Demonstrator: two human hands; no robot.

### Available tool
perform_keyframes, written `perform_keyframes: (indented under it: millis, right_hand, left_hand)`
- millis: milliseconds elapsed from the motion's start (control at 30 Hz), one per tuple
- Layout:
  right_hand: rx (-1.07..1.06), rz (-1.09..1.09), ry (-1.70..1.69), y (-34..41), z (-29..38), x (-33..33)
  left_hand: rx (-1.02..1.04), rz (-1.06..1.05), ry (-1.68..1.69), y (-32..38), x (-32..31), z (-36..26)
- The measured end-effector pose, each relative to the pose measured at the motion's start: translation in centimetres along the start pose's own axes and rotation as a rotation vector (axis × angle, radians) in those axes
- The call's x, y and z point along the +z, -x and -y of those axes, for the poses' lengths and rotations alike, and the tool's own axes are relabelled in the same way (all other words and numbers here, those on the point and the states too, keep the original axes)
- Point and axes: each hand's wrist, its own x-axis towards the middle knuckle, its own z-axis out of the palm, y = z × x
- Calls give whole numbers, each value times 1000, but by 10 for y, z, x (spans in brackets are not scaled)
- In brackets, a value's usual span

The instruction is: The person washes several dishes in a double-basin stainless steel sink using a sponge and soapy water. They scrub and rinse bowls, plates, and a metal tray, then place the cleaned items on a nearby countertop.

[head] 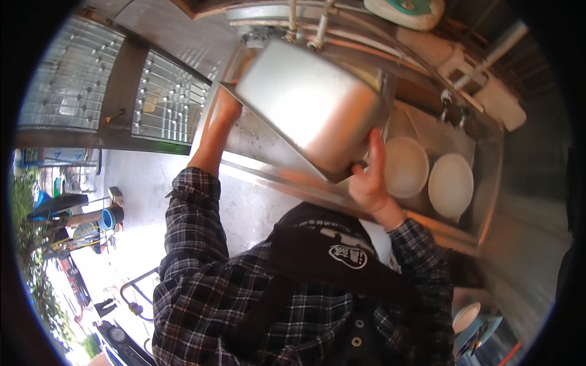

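Observation:
Both hands hold a rectangular stainless steel pan [302,100] above a metal sink [256,158]. The pan is tilted, and a broad, shiny outer face is turned up toward me. My left hand [227,104] is at the pan's left rim, its fingers mostly hidden behind the metal. At the right corner, my right hand [371,180] grips near the rim, with one finger stretched along the side. Just right of that hand, a round whitish bowl [406,167] and a second pale bowl [451,185] sit in the sink's right part.
Taps [320,32] and pipes run along the sink's far side, with another tap [446,100] at the right. Framed panels with a grid pattern [171,98] stand at the left. Beyond the opening are a blue bucket [110,218] and a parked car [121,336].

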Motion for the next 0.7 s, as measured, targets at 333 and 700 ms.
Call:
perform_keyframes:
  millis: [333,700]
  right_hand:
    - [56,171,290,33,-30,99]
    - [430,30,382,8,-13,172]
  left_hand:
    - [-312,168,-13,-27,25,157]
    - [322,916,-903,-40,18,300]
